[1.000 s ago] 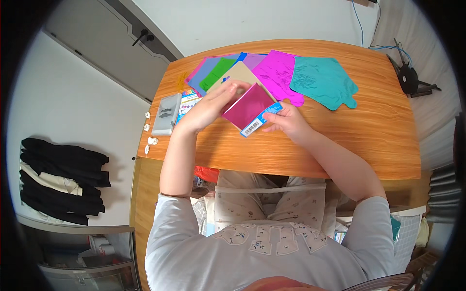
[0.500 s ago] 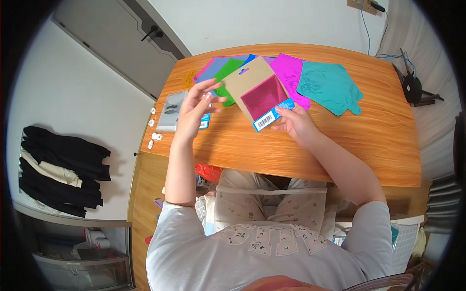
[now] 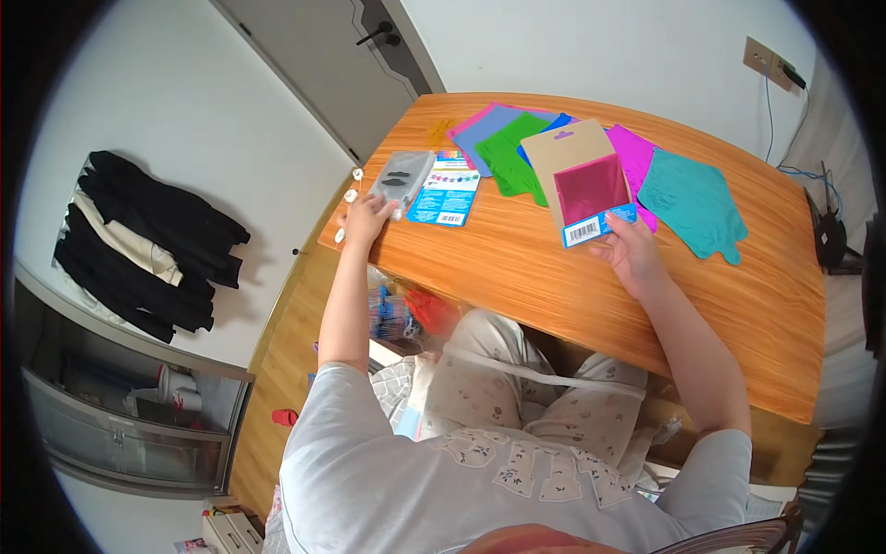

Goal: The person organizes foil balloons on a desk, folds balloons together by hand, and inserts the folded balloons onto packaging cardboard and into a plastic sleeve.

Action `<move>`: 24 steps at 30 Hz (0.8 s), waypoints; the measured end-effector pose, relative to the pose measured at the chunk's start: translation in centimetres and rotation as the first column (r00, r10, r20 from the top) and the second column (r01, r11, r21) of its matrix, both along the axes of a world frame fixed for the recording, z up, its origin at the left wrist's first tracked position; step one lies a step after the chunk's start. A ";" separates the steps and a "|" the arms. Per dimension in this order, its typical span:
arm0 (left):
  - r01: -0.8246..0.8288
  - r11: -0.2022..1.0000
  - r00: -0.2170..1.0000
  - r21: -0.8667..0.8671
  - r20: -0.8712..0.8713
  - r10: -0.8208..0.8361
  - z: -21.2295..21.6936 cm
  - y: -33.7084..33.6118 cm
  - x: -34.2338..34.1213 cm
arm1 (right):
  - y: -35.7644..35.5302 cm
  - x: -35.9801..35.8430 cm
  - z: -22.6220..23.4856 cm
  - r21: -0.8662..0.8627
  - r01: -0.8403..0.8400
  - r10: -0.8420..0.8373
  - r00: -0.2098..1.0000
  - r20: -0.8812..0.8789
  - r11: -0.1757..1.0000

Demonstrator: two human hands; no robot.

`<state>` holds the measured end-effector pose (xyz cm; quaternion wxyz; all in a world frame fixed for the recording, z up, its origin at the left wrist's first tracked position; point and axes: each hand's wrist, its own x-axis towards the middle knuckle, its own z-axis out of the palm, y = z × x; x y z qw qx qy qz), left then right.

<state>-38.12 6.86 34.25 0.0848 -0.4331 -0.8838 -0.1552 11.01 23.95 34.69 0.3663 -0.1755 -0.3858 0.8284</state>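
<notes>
My right hand [image 3: 630, 254] pinches the lower right corner of a tan cardboard package [image 3: 565, 150]. The package is tilted up over the table and has a hang hole, a magenta panel and a blue barcode strip. On the left, my left hand [image 3: 367, 220] rests with fingers apart at the near edge of a clear plastic bag [image 3: 411, 171] with dark pieces inside. Small white rolls [image 3: 351, 196] lie beside that hand. A blue and white printed card [image 3: 448, 196] is just right of the bag.
Behind the package, shiny sheets fan out: blue-grey [image 3: 480, 129], green [image 3: 515, 157], magenta [image 3: 632, 152] and teal [image 3: 694, 198]. A gold item [image 3: 441, 131] lies at the far left of the wooden table [image 3: 526, 268]. A black router-like device [image 3: 831, 231] is at the right.
My left hand has come down from the air beside the package to the plastic bag's near edge. My right hand still holds the package. The view has turned, shifting the scene.
</notes>
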 end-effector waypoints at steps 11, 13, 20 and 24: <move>0.233 0.830 0.948 0.507 -0.308 -0.078 1.8 -2.6 4.4 | -2.8 1.2 1.3 0.114 -0.049 0.052 0.998 -0.032 0.992; 0.388 0.806 0.872 0.446 -0.461 -0.164 2.2 -2.9 9.7 | -2.7 1.7 1.5 0.123 -0.031 0.038 0.998 -0.049 0.992; 0.710 0.684 0.704 0.166 -0.186 -0.686 3.7 -3.4 28.2 | -1.5 2.3 2.4 0.234 -0.057 0.068 0.997 -0.038 0.971; 0.840 0.528 0.528 0.127 0.034 -0.849 1.8 -0.9 29.4 | -1.0 2.1 1.1 0.382 -0.088 0.106 0.994 -0.026 0.920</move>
